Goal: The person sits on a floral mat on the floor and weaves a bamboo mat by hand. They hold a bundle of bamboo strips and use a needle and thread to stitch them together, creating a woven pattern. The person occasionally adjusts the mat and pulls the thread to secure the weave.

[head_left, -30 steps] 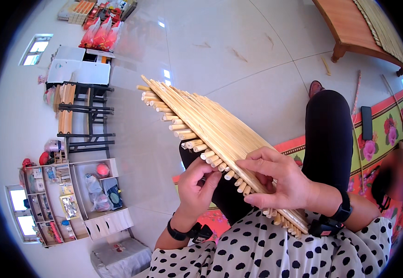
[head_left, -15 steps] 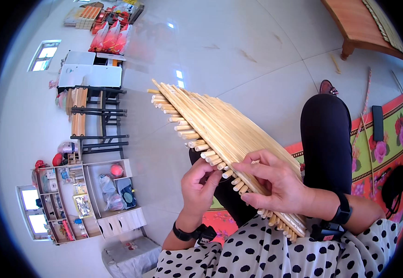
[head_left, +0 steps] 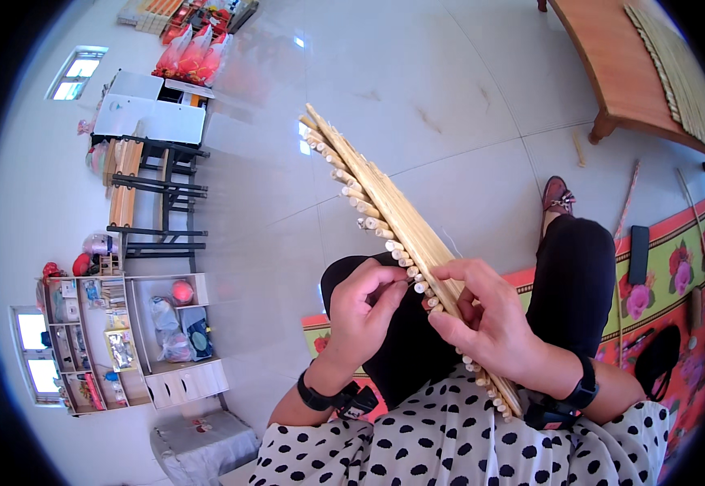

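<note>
A mat of pale, straw-coloured stalks (head_left: 393, 206) lies tilted across my lap, its staggered cut ends facing left. My right hand (head_left: 494, 316) is closed on the mat's near part, thumb at the cut ends and fingers over the top. Against the left edge, my left hand (head_left: 364, 308) has its thumb and forefinger pinched together beside the stalk ends. What that pinch holds, if anything, is too small to make out. A thin pale thread (head_left: 452, 241) sticks up past the mat's far side.
A floral cloth (head_left: 676, 279) spreads at the right, bearing a dark phone (head_left: 638, 255) and a black pouch (head_left: 658, 360). At the upper right, a wooden table (head_left: 599, 57) carries another stalk mat (head_left: 676, 85). Shelves (head_left: 138, 348) and folded stools (head_left: 158, 190) line the left wall.
The mat has tipped so its top face looks narrower and its cut ends face me more. Both hands stay at it, the left slightly farther right; the whole view has shifted a little.
</note>
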`<act>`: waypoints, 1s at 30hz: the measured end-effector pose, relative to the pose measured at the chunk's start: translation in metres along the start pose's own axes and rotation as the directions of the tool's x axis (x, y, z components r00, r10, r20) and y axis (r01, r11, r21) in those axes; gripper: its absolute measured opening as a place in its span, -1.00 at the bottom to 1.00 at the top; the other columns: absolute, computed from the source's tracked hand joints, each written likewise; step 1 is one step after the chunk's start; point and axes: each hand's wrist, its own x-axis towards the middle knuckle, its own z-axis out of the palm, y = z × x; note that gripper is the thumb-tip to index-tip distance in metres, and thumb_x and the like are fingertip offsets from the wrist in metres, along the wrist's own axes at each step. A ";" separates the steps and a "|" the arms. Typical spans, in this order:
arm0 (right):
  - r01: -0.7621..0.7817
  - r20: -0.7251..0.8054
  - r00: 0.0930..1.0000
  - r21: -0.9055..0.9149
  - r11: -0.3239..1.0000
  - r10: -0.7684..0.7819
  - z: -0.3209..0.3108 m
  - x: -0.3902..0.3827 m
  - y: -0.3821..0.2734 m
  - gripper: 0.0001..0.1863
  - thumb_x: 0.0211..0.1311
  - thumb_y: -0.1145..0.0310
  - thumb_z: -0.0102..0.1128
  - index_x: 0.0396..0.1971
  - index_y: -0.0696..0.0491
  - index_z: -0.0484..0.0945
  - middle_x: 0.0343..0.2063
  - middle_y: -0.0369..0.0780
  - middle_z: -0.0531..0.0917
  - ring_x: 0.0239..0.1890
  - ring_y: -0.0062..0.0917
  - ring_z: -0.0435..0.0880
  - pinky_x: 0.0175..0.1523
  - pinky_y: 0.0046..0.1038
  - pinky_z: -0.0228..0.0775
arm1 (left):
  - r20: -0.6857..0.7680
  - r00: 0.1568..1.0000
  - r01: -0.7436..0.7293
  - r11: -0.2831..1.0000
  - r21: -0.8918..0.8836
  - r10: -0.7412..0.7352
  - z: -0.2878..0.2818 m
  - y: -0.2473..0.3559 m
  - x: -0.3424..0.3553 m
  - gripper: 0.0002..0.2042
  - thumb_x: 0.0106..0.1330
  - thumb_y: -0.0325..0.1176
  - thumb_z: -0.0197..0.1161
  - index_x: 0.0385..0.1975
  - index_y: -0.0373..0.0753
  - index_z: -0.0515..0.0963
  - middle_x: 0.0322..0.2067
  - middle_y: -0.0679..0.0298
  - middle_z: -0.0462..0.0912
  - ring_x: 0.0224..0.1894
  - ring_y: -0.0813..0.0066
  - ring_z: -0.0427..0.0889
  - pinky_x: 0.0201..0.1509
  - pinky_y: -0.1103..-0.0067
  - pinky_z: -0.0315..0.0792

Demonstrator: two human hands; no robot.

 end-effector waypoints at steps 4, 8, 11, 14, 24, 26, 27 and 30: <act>0.025 -0.049 0.999 0.009 1.000 -0.025 -0.008 0.006 -0.001 -0.53 0.13 0.39 0.29 0.07 0.16 0.48 -0.13 -0.15 0.48 -0.60 -0.68 0.39 -0.44 -0.59 0.33 | 0.050 0.997 -0.055 0.997 0.050 0.052 0.004 0.011 0.020 -0.88 0.23 -0.63 0.20 -0.25 -0.41 0.57 -0.44 0.24 0.53 -0.44 0.56 0.53 -0.34 0.65 0.40; 0.039 -0.057 0.998 -0.004 0.999 -0.039 -0.017 0.009 0.003 -0.52 0.14 0.39 0.28 0.09 0.17 0.50 -0.13 -0.14 0.49 -0.61 -0.68 0.39 -0.44 -0.60 0.34 | 0.086 0.995 -0.046 0.999 0.023 0.044 0.007 0.014 0.029 -0.87 0.25 -0.63 0.19 -0.23 -0.41 0.57 -0.41 0.25 0.53 -0.43 0.56 0.53 -0.32 0.66 0.41; -0.003 -0.062 0.998 -0.004 1.000 0.002 -0.021 0.009 0.003 -0.54 0.14 0.39 0.28 0.06 0.18 0.52 -0.12 -0.12 0.50 -0.60 -0.68 0.42 -0.44 -0.60 0.35 | 0.109 0.994 0.023 0.998 -0.056 -0.017 0.011 0.009 0.032 -0.90 0.25 -0.65 0.17 -0.26 -0.42 0.56 -0.40 0.26 0.53 -0.41 0.59 0.53 -0.31 0.67 0.41; 0.052 -0.052 0.997 -0.058 0.997 -0.055 -0.026 0.010 0.001 -0.55 0.14 0.39 0.28 0.05 0.18 0.54 -0.10 -0.11 0.50 -0.58 -0.68 0.46 -0.44 -0.61 0.37 | 0.113 0.988 0.130 0.963 -0.235 -0.106 0.018 0.005 0.034 -0.93 0.26 -0.63 0.18 -0.30 -0.41 0.55 -0.41 0.28 0.51 -0.43 0.61 0.52 -0.33 0.67 0.41; -0.024 -0.016 1.000 0.056 0.998 0.024 -0.027 0.012 0.005 -0.54 0.08 0.44 0.33 0.05 0.16 0.55 -0.08 -0.17 0.52 -0.57 -0.74 0.45 -0.42 -0.66 0.35 | 0.189 0.980 0.056 0.997 0.062 -0.066 0.001 0.019 0.040 -0.96 0.23 -0.55 0.25 -0.37 -0.36 0.55 -0.51 0.31 0.58 -0.52 0.67 0.48 -0.41 0.68 0.37; -0.013 -0.013 1.000 0.050 0.999 0.014 -0.027 0.013 0.005 -0.54 0.08 0.44 0.33 0.04 0.15 0.56 -0.08 -0.17 0.52 -0.54 -0.73 0.46 -0.41 -0.66 0.36 | 0.285 0.949 0.104 0.988 0.117 -0.134 -0.012 0.020 0.040 -0.96 0.25 -0.52 0.24 -0.37 -0.35 0.55 -0.52 0.31 0.59 -0.51 0.68 0.50 -0.40 0.68 0.38; 0.007 -0.022 1.000 0.035 0.999 -0.006 -0.026 0.013 0.005 -0.55 0.08 0.43 0.33 0.04 0.15 0.56 -0.09 -0.16 0.52 -0.53 -0.72 0.47 -0.40 -0.66 0.37 | 0.305 0.939 0.115 0.982 0.149 -0.157 -0.016 0.017 0.037 -0.93 0.29 -0.49 0.22 -0.36 -0.35 0.54 -0.55 0.32 0.58 -0.54 0.68 0.51 -0.43 0.69 0.39; 0.068 -0.039 0.997 -0.008 0.998 -0.068 -0.025 0.014 0.008 -0.55 0.08 0.42 0.33 0.03 0.14 0.56 -0.09 -0.15 0.53 -0.48 -0.68 0.49 -0.38 -0.64 0.39 | 0.346 0.908 0.207 0.971 0.121 -0.236 -0.024 0.013 0.031 -0.93 0.31 -0.48 0.20 -0.34 -0.34 0.53 -0.59 0.34 0.56 -0.57 0.68 0.52 -0.48 0.69 0.38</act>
